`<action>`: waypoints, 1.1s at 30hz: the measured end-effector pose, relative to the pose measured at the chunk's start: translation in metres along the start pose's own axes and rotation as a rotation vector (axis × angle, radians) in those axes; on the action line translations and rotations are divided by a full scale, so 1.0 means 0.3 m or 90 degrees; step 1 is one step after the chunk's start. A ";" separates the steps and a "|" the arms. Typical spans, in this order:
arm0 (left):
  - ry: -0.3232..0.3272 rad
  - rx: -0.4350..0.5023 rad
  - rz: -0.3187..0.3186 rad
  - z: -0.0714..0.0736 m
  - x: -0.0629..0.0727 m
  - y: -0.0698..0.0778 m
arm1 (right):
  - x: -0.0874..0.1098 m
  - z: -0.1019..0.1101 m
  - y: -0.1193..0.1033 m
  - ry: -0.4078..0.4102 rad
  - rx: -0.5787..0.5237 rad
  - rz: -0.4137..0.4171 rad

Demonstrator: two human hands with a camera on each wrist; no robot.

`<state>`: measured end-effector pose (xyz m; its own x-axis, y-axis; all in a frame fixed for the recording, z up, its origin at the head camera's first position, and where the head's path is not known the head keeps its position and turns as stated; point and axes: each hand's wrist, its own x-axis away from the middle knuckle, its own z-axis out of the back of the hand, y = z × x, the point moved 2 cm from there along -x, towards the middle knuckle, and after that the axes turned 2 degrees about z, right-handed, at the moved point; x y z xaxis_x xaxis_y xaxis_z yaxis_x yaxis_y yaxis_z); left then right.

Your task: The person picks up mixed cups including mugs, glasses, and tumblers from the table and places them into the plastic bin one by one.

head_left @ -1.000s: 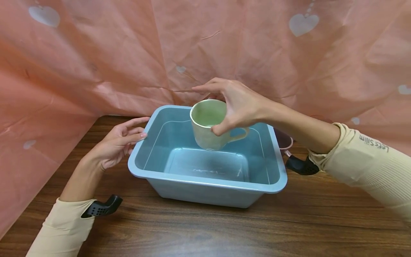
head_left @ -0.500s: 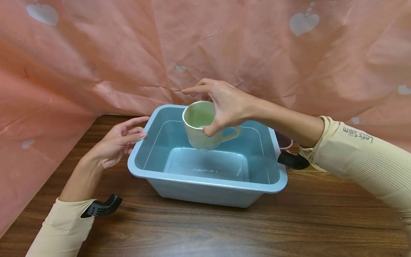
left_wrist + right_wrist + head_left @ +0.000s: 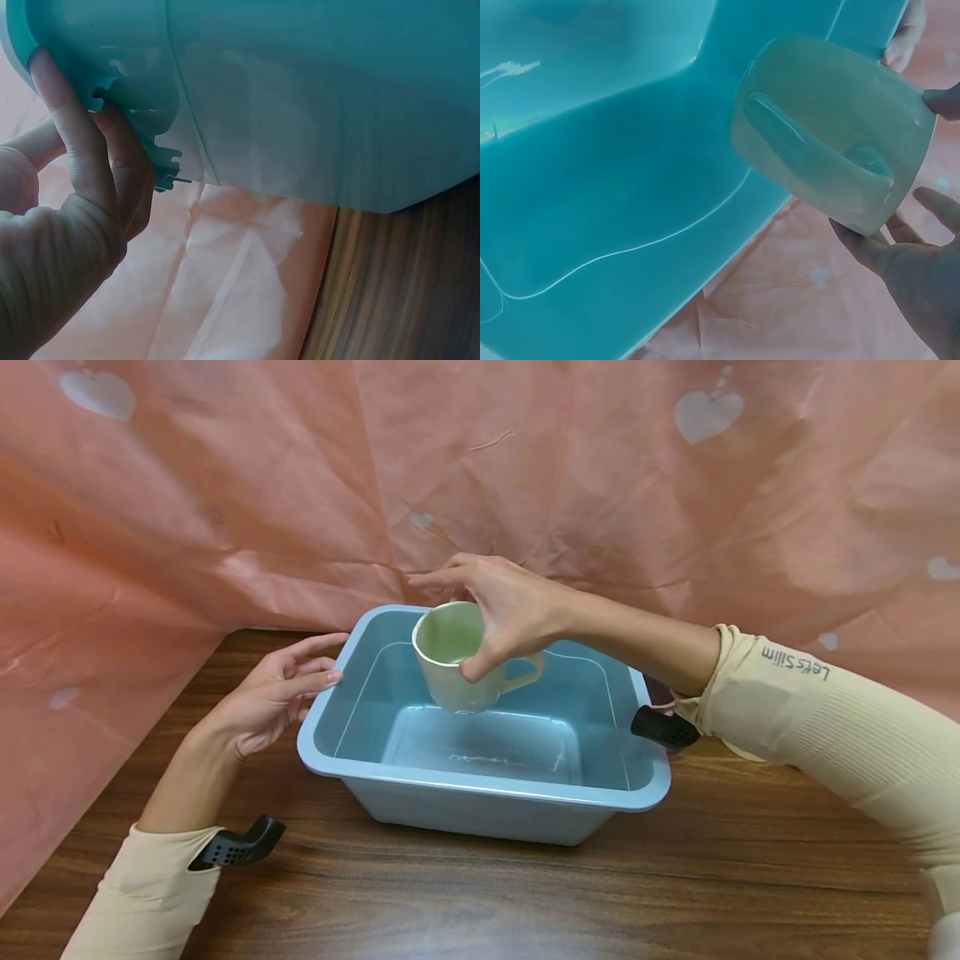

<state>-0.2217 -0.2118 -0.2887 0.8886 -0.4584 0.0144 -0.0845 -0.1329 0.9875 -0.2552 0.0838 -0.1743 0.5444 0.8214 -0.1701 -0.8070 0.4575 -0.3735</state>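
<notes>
Between tub edges (image 3: 487, 783), mug (image 3: 454, 690); room beneath

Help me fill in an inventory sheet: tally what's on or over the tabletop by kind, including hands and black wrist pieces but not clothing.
Mugs: 1, the pale mug
Tubs: 1, the blue tub
Hands: 2, left hand and right hand
Black wrist pieces: 2
Unidentified: 1 mauve thing, mostly hidden
Total: 7

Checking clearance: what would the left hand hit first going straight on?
The left hand would meet the blue basin at once: it touches the left rim. Past that, the mug in the right hand may be next, though depth is unclear.
</notes>
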 end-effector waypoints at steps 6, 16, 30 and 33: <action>-0.002 0.004 -0.009 0.005 0.010 -0.004 | -0.027 -0.025 -0.003 -0.038 0.023 0.036; 0.002 -0.001 -0.002 -0.001 0.011 0.000 | -0.058 -0.059 -0.002 -0.081 0.037 0.032; -0.011 0.010 -0.003 -0.005 0.002 0.005 | -0.095 -0.104 -0.006 -0.128 0.044 0.047; -0.013 0.011 -0.002 -0.005 0.002 0.004 | -0.103 -0.118 -0.006 -0.141 0.052 0.055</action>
<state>-0.2207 -0.2110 -0.2873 0.8795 -0.4759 0.0074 -0.0893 -0.1496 0.9847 -0.2624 0.0454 -0.2006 0.4168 0.9089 0.0092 -0.8690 0.4015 -0.2891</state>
